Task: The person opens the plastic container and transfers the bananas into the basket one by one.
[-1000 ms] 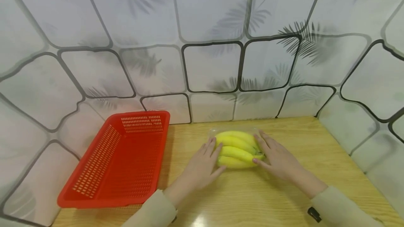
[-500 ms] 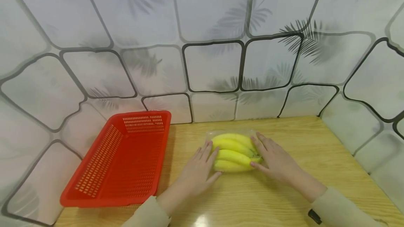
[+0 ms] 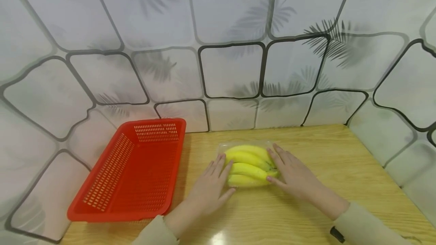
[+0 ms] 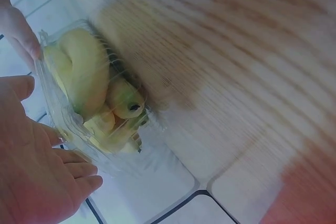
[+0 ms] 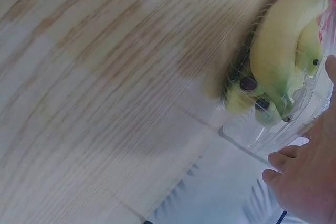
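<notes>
Several yellow bananas (image 3: 246, 158) lie side by side in a clear plastic clamshell box (image 3: 243, 142) on the wooden table. My left hand (image 3: 210, 187) is at the box's left end, its straight fingers overlapping the edge and its thumb held apart below. At the other end, my right hand (image 3: 295, 173) rests with extended fingers by the banana stems. The left wrist view shows the box's ribbed side facing the table, with the left fingertips (image 4: 84, 171) along its lid side. In the right wrist view, greenish banana ends (image 5: 283, 103) show through the plastic.
A red perforated plastic basket (image 3: 178, 143) stands at the left of the table (image 3: 323, 150), with nothing in it. Patterned panels (image 3: 231, 75) with black outlines and leaf prints enclose the back and sides.
Both hands and the banana box have shifted left and slightly toward me, closer to the basket. The view has turned a little, so the basket appears slightly further right.
</notes>
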Demonstrator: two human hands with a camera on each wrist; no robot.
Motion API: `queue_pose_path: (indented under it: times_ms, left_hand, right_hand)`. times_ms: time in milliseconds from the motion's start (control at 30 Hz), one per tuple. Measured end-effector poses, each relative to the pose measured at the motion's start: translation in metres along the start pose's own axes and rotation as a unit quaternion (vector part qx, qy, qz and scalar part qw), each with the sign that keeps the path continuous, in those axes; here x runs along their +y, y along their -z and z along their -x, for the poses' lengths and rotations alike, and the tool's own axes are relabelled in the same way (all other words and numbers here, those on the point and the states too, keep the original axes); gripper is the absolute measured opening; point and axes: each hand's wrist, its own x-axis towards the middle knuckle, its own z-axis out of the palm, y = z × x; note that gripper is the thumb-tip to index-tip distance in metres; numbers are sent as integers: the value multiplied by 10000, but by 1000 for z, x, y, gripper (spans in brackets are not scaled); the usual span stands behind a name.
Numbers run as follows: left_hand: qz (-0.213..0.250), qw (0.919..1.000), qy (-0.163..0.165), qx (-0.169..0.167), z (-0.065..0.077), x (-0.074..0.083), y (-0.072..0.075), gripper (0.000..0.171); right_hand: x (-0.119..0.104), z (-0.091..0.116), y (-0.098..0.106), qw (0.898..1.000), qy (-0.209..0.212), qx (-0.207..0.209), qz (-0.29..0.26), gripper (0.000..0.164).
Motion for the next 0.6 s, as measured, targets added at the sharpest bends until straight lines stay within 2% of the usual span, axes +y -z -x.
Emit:
queue_pose_path:
  times_ms: [300, 600]
  left_hand:
    - [-99, 9999, -8, 78, 14, -4, -5, 82]
    - [-173, 9994, -46, 299, 26, -8, -6, 83]
  right_hand:
    - [-10, 1, -2, 10000, 38, 23, -8, 88]
    - [-19, 4, -6, 9997, 148, 171, 115, 88]
